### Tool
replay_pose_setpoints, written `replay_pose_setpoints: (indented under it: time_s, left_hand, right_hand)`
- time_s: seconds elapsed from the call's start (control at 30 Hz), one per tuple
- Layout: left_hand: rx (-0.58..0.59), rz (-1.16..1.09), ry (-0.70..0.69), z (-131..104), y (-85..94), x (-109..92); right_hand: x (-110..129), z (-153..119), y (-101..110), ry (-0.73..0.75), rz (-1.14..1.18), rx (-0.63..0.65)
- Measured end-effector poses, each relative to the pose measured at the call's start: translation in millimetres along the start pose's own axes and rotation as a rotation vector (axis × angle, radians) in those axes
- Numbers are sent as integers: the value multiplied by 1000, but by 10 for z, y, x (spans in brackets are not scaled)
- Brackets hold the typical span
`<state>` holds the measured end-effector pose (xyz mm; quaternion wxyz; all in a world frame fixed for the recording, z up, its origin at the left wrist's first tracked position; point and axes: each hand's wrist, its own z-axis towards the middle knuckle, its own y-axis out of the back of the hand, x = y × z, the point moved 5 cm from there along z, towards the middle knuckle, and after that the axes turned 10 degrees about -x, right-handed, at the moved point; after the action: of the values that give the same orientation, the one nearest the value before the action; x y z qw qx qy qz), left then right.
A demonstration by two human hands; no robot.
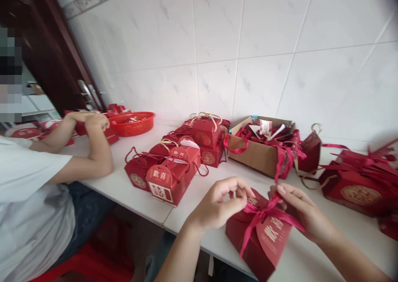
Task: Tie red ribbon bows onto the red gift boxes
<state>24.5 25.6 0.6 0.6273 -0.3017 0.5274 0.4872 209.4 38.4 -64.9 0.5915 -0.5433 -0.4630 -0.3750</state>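
Observation:
A dark red gift box (261, 249) stands tilted at the table's front edge, with a pink-red ribbon (259, 216) tied in a bow across its top. My left hand (222, 203) is at the bow's left side, thumb and fingers pinched on a ribbon loop. On the other side, my right hand (295, 203) pinches the bow's right loop between thumb and fingers. The ribbon's tails hang over the box's front and stick out to the right, below my right hand.
Left of my hands stand red boxes (186, 182) with cord handles. Behind is a cardboard box (248, 157) of ribbons. More red boxes (348, 182) are at right. A person (34, 191) sits at left, near a red basin (137, 126).

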Motion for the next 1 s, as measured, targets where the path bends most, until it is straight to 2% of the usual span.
replay_pose_setpoints:
  time_s: [0.1,0.3,0.43,0.57,0.7,0.87,1.0]
  left_hand:
    - [-50,142,6,16,-7,-29]
    - [-117,261,-11,62,-103,-20]
    - [-164,359,-9,82,-134,21]
    - [-108,413,-45,87,-186,10]
    - [-54,415,-4,103,-226,43]
    - [-31,368,54,132,-228,108]
    - [-29,350,75,144,-221,114]
  right_hand:
    - [67,15,-10,61,6,9]
    - [99,23,-12,80,-9,24]
    - [139,0,-22,140,8,98]
    - [205,-12,-10,231,36,127]
    - [254,-5,9,268,60,114]
    - [326,45,73,343,-71,49]
    - [369,67,111,404,-162,50]
